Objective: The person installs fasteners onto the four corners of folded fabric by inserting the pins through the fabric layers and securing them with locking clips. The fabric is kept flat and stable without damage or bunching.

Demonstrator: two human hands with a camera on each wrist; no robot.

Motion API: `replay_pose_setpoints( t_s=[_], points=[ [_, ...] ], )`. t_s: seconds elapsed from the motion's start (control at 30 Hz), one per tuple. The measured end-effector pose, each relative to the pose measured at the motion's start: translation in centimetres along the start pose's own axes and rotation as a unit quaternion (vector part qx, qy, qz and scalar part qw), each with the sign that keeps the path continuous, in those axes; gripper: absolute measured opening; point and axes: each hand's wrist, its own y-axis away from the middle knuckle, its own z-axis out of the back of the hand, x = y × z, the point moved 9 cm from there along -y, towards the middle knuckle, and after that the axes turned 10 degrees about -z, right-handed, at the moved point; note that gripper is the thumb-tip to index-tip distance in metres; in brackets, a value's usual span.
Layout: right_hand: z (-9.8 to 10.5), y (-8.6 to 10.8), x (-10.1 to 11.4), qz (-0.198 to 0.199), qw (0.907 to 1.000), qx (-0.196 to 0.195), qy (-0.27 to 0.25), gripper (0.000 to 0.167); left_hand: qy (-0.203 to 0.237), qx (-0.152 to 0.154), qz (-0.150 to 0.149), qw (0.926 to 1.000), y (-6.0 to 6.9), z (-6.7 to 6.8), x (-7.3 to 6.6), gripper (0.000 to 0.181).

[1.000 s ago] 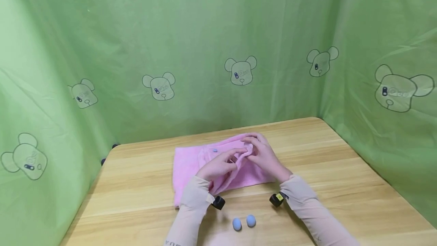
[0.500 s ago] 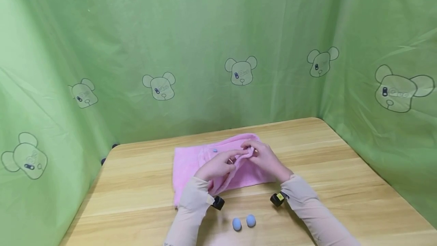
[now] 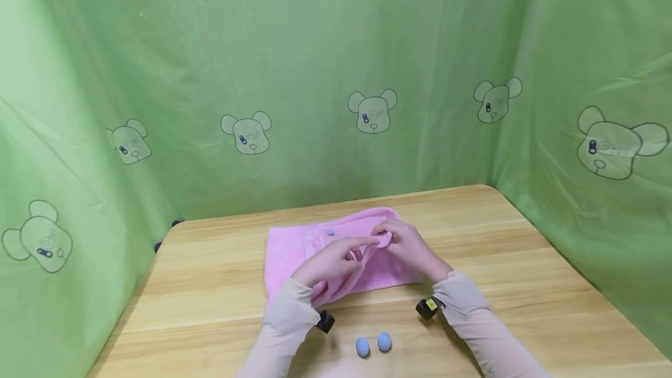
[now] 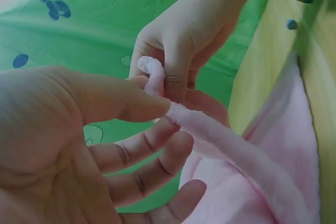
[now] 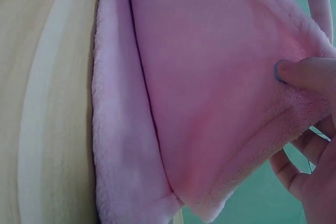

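A pink plush cloth point(image 3: 283, 255) lies spread on the table, its right part lifted into a raised fold. My left hand point(image 3: 331, 261) pinches the rolled edge between thumb and index finger, other fingers loosely bent, as the left wrist view shows. Close beside it, my right hand point(image 3: 412, 247) grips the same edge. In the right wrist view, the right thumb point(image 5: 310, 74) presses on the pink cloth point(image 5: 210, 77); a blue patch shows at its tip, and I cannot tell what it is. A small blue piece point(image 3: 330, 232) sits on the cloth's far part.
Two blue balls point(image 3: 363, 347) lie side by side on the wooden table point(image 3: 210, 284), nearer than the cloth. Black wrist cameras point(image 3: 325, 321) hang under both wrists. A green curtain point(image 3: 304, 74) with bear drawings surrounds the table.
My right fingers have come down along the lifted edge, and the fold sits lower. The left hand has shifted slightly left and nearer. The balls keep their place on the table.
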Motion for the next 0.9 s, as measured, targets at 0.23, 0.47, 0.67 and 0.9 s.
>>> replay_pose_setpoints(
  t_s=[0.23,0.47,0.67,0.9],
  points=[
    [0.0,0.1,0.0,-0.013,0.9999,-0.003,0.000,0.023,-0.042,0.034,-0.020,0.9983,2.3,-1.0,-0.9,0.061],
    [0.1,0.1,0.4,-0.003,1.0000,-0.006,-0.001,0.024,-0.148,0.144,-0.064,0.9764,4.6,-4.3,-2.2,0.038],
    [0.1,0.0,0.4,0.005,1.0000,-0.006,-0.004,0.023,-0.177,0.206,-0.074,0.9595,5.9,-7.1,-2.0,0.030],
    [0.0,0.1,0.3,0.013,0.9999,-0.005,0.000,0.023,-0.207,0.232,-0.125,0.9422,6.6,-9.2,-2.5,0.027]
  ],
)
